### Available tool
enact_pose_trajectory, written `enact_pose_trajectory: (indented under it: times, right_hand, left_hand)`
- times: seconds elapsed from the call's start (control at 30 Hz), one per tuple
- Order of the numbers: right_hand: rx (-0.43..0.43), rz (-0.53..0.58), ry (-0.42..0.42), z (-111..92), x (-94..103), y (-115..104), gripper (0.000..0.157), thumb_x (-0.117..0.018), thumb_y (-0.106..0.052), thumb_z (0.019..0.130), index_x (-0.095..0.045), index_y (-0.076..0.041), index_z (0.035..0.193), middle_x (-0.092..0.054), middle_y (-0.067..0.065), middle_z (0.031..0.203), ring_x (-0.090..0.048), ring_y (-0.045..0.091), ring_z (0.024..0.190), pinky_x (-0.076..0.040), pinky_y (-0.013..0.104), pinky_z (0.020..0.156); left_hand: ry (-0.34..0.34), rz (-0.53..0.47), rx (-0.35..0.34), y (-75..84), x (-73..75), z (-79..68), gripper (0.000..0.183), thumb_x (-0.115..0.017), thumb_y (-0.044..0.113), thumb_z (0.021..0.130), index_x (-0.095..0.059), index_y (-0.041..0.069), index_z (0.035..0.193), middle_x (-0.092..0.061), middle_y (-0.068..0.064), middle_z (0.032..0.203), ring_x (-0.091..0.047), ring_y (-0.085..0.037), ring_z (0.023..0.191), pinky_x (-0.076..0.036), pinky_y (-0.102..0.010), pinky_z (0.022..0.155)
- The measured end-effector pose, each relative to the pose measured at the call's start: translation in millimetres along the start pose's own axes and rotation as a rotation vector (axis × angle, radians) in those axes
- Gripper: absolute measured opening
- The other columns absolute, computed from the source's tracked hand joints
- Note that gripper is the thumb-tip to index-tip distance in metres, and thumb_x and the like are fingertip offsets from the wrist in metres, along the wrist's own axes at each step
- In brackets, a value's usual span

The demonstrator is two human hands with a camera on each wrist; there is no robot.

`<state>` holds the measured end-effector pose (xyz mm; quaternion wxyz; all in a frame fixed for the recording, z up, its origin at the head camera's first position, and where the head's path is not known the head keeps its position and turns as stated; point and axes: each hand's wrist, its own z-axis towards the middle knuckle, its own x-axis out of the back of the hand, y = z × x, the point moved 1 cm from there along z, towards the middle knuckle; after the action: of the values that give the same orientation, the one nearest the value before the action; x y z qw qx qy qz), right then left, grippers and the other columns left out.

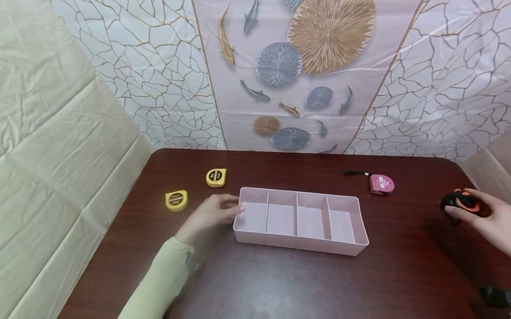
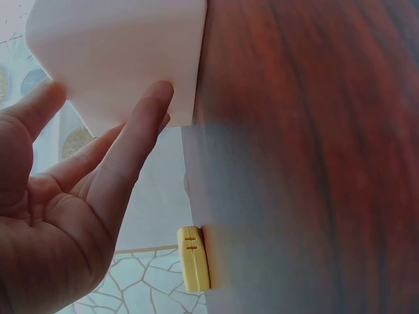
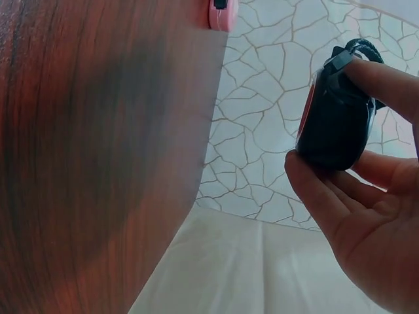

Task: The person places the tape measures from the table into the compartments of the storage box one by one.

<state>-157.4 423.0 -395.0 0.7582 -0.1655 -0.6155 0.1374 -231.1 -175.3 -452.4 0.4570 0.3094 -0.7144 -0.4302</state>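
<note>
A pale pink divided tray with several compartments rests on the table. At its left end my left hand holds the end wall, thumb at the rim and fingertips against the outside; the left wrist view shows this outer wall close up. On the far right, my right hand grips a black and orange tape measure above the table. The right wrist view shows the black case between thumb and fingers, with a braided cord loop at its top.
Two yellow tape measures lie left of the tray, the farther one nearer the back edge. A pink tape measure with a black strap lies behind the tray's right end. Patterned cloth hangs behind the dark wooden table.
</note>
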Motion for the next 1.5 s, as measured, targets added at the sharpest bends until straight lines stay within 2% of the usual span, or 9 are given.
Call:
enact_pose_trajectory:
  times: [0.4, 0.63, 0.73, 0.8, 0.9, 1.0, 1.13, 1.3, 1.5]
  right_hand:
    - [-0.014, -0.051, 0.031, 6.6, 7.3, -9.3, 0.072, -0.075, -0.037, 0.09, -0.05, 0.008, 0.139, -0.055, 0.043, 0.118, -0.054, 0.056, 0.097, -0.036, 0.057, 0.073]
    - [-0.044, 0.022, 0.018, 13.9, 18.2, -18.5, 0.08, -0.078, -0.036, 0.088, -0.044, 0.009, 0.145, -0.051, 0.045, 0.125, -0.044, -0.018, 0.071, -0.035, 0.013, 0.059]
    - [-0.059, 0.057, 0.019, 13.6, 19.7, -23.7, 0.082, -0.077, -0.032, 0.089, -0.038, 0.012, 0.147, -0.047, 0.047, 0.129, -0.071, 0.019, 0.079, -0.033, 0.005, 0.052]
    - [-0.072, 0.047, 0.028, 13.5, 21.3, -28.0, 0.083, -0.076, -0.031, 0.09, -0.036, 0.012, 0.148, -0.045, 0.048, 0.131, -0.063, 0.055, 0.095, -0.032, 0.005, 0.052]
    - [-0.08, 0.067, 0.047, 14.6, 23.2, -32.1, 0.084, -0.075, -0.03, 0.091, -0.033, 0.011, 0.15, -0.042, 0.049, 0.133, -0.049, 0.067, 0.107, -0.031, 0.004, 0.053]
    - [-0.066, 0.129, 0.083, 17.2, 24.2, -34.4, 0.083, -0.076, -0.025, 0.09, -0.033, 0.011, 0.15, -0.04, 0.049, 0.136, -0.071, 0.021, 0.087, -0.032, 0.002, 0.055]
    - [-0.028, 0.22, 0.124, 20.3, 26.9, -36.4, 0.08, -0.078, -0.018, 0.087, -0.036, 0.012, 0.148, -0.04, 0.047, 0.138, -0.034, -0.032, 0.075, -0.036, 0.0, 0.059]
    - [-0.002, 0.172, 0.115, 26.1, 34.9, -44.0, 0.08, -0.076, -0.019, 0.089, -0.035, 0.013, 0.148, -0.033, 0.047, 0.143, -0.057, -0.014, 0.078, -0.033, -0.002, 0.059]
    - [0.02, 0.176, 0.158, 34.3, 44.5, -56.8, 0.075, -0.075, -0.018, 0.089, -0.039, 0.013, 0.147, -0.038, 0.045, 0.142, -0.043, -0.024, 0.082, -0.031, -0.005, 0.064]
  left_hand:
    - [-0.006, 0.01, 0.004, -0.1, 0.4, 2.0, 0.056, -0.073, 0.029, 0.094, -0.057, -0.004, 0.137, -0.069, -0.018, 0.121, -0.073, -0.022, 0.093, -0.06, -0.035, 0.081]
    - [-0.002, -0.005, 0.011, -2.8, 0.5, 1.5, 0.056, -0.074, 0.029, 0.094, -0.058, -0.004, 0.136, -0.068, -0.018, 0.121, -0.073, -0.022, 0.092, -0.06, -0.035, 0.08]
    - [0.001, -0.002, 0.02, -3.5, 0.6, 1.6, 0.056, -0.075, 0.029, 0.093, -0.058, -0.003, 0.136, -0.069, -0.017, 0.121, -0.073, -0.021, 0.091, -0.06, -0.035, 0.08]
    - [-0.004, -0.007, 0.022, -3.3, 0.4, 2.0, 0.055, -0.075, 0.028, 0.093, -0.058, -0.002, 0.136, -0.069, -0.017, 0.121, -0.073, -0.021, 0.092, -0.06, -0.034, 0.08]
    - [-0.009, -0.005, 0.02, -3.2, 0.3, 2.7, 0.055, -0.075, 0.028, 0.093, -0.058, -0.002, 0.136, -0.069, -0.016, 0.12, -0.072, -0.02, 0.092, -0.06, -0.034, 0.08]
    - [-0.011, -0.005, 0.024, -3.2, 0.5, 3.0, 0.055, -0.075, 0.029, 0.093, -0.058, -0.001, 0.137, -0.069, -0.016, 0.12, -0.073, -0.02, 0.092, -0.06, -0.034, 0.08]
    - [-0.006, 0.004, 0.026, -1.9, 0.5, 2.3, 0.057, -0.075, 0.031, 0.093, -0.058, -0.002, 0.136, -0.069, -0.016, 0.119, -0.073, -0.02, 0.091, -0.06, -0.034, 0.08]
    - [-0.009, -0.003, 0.024, -0.5, 0.7, 0.3, 0.056, -0.075, 0.03, 0.093, -0.058, -0.002, 0.136, -0.069, -0.016, 0.12, -0.072, -0.021, 0.093, -0.06, -0.035, 0.081]
    - [-0.014, -0.011, 0.012, -1.1, 0.3, 1.0, 0.057, -0.076, 0.031, 0.092, -0.059, -0.002, 0.135, -0.069, -0.015, 0.12, -0.072, -0.021, 0.094, -0.06, -0.035, 0.081]
